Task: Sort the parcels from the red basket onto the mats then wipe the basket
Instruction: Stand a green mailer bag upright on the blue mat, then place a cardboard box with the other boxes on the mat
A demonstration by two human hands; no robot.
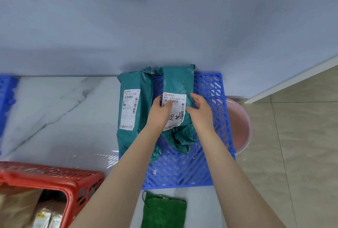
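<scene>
Both hands rest on the teal plastic mailer parcel (pixel 178 85) lying on the blue lattice plastic mat (pixel 206 85) near its far edge. The left hand (pixel 161 110) lies spread flat on the label; the right hand (pixel 200 109) cups its side. Square it beside the second teal mailer (pixel 134 100), then let go gently. The red slatted plastic basket (pixel 54 176) on the floor holds more parcels.

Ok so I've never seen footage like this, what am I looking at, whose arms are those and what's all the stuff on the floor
This is one picture from a camera worn on a person's head, looking down at their own bare arms. No machine is involved. The left hand and right hand rest on a teal parcel lying on a blue lattice mat. A second teal parcel lies beside it, at the mat's left edge. At lower left is a red basket with more parcels inside. A green cloth lies nearest the person, and a pink basin peeks out behind the mat.
</scene>
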